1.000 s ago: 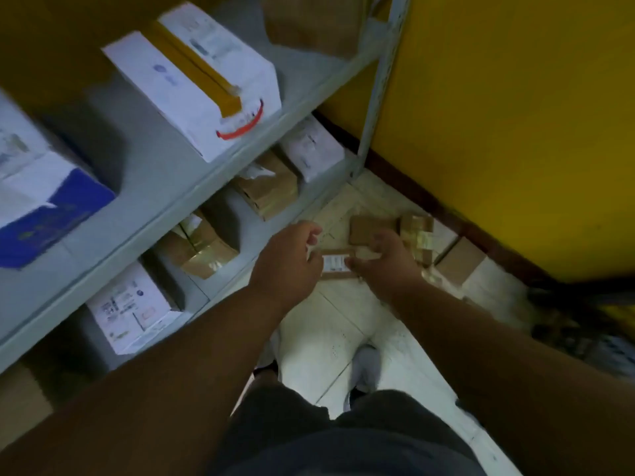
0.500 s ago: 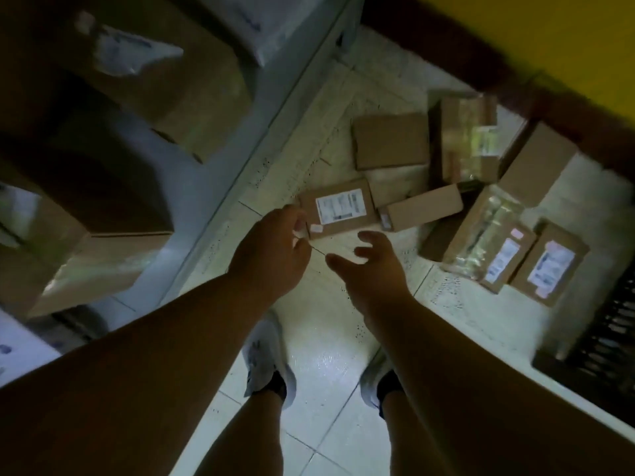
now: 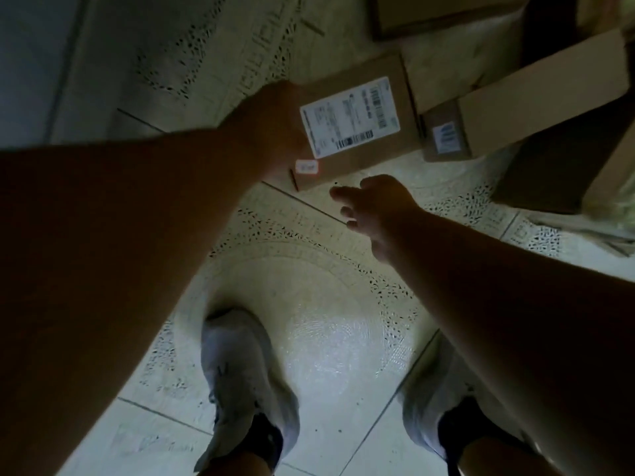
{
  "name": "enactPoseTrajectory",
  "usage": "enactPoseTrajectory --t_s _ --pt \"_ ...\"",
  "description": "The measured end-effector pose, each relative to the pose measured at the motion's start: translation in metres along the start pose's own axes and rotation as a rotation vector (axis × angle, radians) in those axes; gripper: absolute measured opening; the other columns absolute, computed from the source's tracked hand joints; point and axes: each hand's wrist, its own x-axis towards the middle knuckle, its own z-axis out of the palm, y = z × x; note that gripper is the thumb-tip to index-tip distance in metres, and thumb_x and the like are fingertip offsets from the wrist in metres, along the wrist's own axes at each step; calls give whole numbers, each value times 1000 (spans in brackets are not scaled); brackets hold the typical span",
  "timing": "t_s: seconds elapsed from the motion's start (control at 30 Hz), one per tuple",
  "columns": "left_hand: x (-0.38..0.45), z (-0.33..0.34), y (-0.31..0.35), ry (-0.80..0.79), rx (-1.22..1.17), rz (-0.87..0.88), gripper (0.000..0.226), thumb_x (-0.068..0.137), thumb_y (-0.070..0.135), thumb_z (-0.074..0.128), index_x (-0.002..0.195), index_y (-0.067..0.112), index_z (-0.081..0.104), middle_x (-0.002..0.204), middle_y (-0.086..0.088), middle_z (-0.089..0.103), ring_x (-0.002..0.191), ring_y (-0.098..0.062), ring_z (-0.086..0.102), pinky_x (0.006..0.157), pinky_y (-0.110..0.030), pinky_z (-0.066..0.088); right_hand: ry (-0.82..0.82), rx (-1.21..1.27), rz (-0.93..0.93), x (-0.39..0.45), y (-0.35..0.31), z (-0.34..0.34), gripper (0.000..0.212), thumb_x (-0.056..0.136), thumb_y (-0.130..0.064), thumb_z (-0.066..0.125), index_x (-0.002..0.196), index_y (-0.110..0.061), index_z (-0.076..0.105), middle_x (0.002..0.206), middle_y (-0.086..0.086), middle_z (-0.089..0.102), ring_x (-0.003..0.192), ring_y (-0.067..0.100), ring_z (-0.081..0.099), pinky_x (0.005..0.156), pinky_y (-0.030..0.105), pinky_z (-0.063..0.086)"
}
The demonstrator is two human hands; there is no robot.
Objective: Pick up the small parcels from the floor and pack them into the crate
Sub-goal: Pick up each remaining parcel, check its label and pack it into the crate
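We have our left hand (image 3: 275,128) against the left edge of the labelled parcel (image 3: 357,121), a flat cardboard box with a white shipping label on top; the fingers are hidden behind the wrist and the box edge, so we cannot tell whether they are curled around it or only touching. Our right hand (image 3: 374,207) hovers just below the parcel's near edge, fingers loosely spread and holding nothing. The parcel lies on the tiled floor (image 3: 309,338) directly ahead of both hands. Just to the right of it, past the right hand, sits a longer brown box (image 3: 536,97) with a small label on its end, and beyond the parcel, further from us, another flat carton (image 3: 439,12) is partly in view. No crate shows here.

We judge the parcel light and stiff, thin enough to flex little, with smooth card that could slip under a one-sided pinch. Better we take it by both short edges, thumbs on top, fingers slid beneath
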Motion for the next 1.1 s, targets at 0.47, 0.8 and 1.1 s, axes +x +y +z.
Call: enactPoseTrajectory --t_s 0.47,0.8,1.1 --pt "-98 -20 -7 34 -527 -546 15 96 33 61 103 20 58 103 -8 64 92 -27 64 83 -42 57 -33 57 -67 -96 -22 -22 65 73 -16 84 130 -16 52 112 8 70 97 24 70 91 41 56" --pt "-268 -142 110 100 -1541 -669 10 93 25 65 102 24 70 96 -4 78 93 -23 73 80 -42 58 -119 -184 -385 -328 -118 -84 45 80 11 62 109 -22 53 103 2 66 81 18 69 55 27 60" --pt "-428 -280 249 375 -1438 -341 24 90 27 67 114 23 67 111 -6 75 98 -26 73 89 -49 58 -117 -285 -590 -553 -194 -161 47 93 -27 65 133 -17 43 113 4 62 89 21 69 61 34 62"
